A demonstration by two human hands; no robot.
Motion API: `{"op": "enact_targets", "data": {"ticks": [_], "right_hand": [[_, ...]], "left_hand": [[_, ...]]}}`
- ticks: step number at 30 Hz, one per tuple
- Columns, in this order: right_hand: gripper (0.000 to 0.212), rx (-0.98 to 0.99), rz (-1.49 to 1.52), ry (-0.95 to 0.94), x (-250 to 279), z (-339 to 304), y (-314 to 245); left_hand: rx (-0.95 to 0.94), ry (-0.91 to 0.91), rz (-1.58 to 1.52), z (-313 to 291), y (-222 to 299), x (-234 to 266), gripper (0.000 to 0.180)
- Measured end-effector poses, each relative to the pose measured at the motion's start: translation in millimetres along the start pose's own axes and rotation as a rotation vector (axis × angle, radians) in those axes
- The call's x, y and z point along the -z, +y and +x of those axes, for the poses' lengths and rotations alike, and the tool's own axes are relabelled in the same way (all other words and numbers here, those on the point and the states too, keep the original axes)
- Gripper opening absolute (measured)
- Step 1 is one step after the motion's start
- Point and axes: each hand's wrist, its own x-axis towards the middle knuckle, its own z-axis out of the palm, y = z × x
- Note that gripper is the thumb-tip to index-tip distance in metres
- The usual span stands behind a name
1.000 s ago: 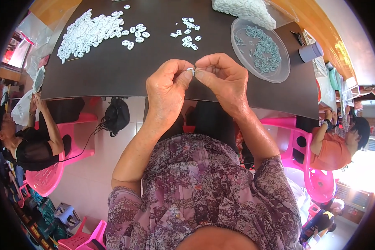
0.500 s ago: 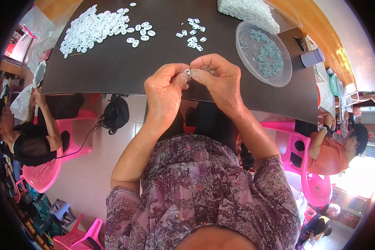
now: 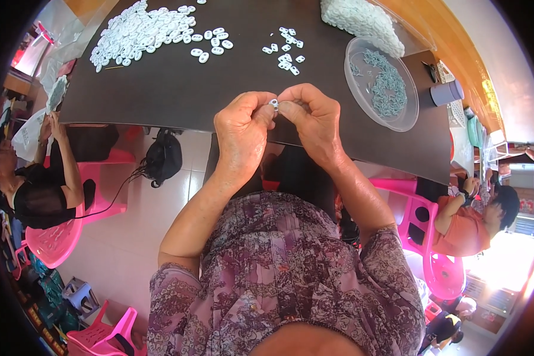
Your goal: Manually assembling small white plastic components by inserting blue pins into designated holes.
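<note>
Just above the table's near edge, my left hand (image 3: 240, 135) pinches a small white two-holed plastic piece (image 3: 273, 102) between thumb and fingers. My right hand (image 3: 315, 123) meets it there, its thumb and fingertips closed against the piece's other side. Anything else between the fingertips is too small to make out. Beyond my hands lies a loose cluster of small white two-holed rectangular pieces (image 3: 287, 43). Right of my right hand, a round clear plastic tray (image 3: 407, 122) holds many thin grey-green pieces (image 3: 388, 89).
A large pile of white oval two-holed pieces (image 3: 141, 32) covers the table's (image 3: 178, 98) far left. At the far right are a heap of white pieces (image 3: 362, 24) and a grey-lilac cup (image 3: 446, 93). People sit on pink chairs (image 3: 56, 240) at both sides.
Both hands have shifted slightly right, still together at the white piece, which is tilted a little differently. The view has turned slightly, so the table's contents appear further right.
</note>
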Motion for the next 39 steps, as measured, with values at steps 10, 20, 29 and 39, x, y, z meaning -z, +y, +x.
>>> {"op": "enact_targets", "data": {"ticks": [10, 20, 29, 39], "right_hand": [[0.01, 0.061, -0.162, -0.053, -7.0, 12.6, 2.6], [0.017, 0.272, -0.529, -0.002, -29.0, 117.6, 29.7], [0.009, 0.403, -0.941, -0.045, -55.4, 145.5, 39.1], [0.008, 0.266, -0.57, -0.11, -41.4, 134.7, 33.6]], "left_hand": [[0.148, 0.002, -0.288, 2.1, -10.6, 20.0, 0.008], [0.169, -0.001, -0.383, 7.7, -17.8, 32.9, 0.014], [0.151, 0.023, -0.408, 4.7, -17.7, 33.9, 0.014], [0.127, 0.046, -0.353, 2.9, -19.7, 31.2, 0.015]]}}
